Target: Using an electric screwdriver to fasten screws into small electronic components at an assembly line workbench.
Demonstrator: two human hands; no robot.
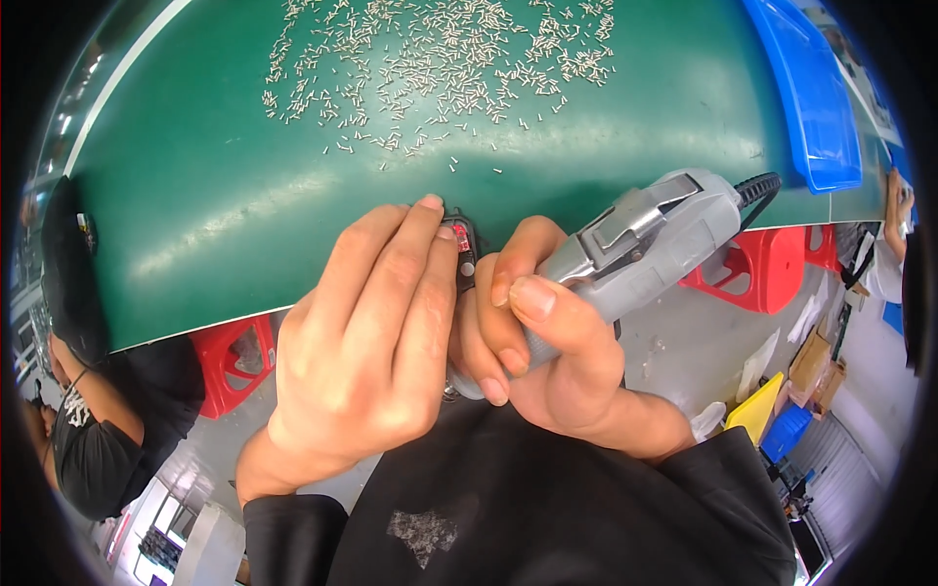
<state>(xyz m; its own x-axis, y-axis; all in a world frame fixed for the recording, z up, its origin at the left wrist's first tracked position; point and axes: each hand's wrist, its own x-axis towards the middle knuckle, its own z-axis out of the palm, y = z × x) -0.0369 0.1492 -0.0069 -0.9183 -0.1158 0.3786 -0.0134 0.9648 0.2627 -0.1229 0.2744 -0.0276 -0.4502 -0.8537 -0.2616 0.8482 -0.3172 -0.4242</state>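
My right hand [576, 361] is wrapped round a grey electric screwdriver [674, 230] with a metal lever on its side. The tool slants down toward me, and its tip end is mostly hidden behind my fingers. Close beside it, my left hand [362, 332] has its fingers pressed together over a small black part [467, 256] with a red area on it. Most of that part is covered by my fingers. Both hands meet near the front edge of the green table [205, 210].
Many small metal screws [449, 68] lie scattered on the table's far side. A blue tray [821, 107] stands at the far right. Red stools [772, 273] are below the table edge, and another person's arm [103, 396] shows at left. A black cable [760, 188] leaves the tool.
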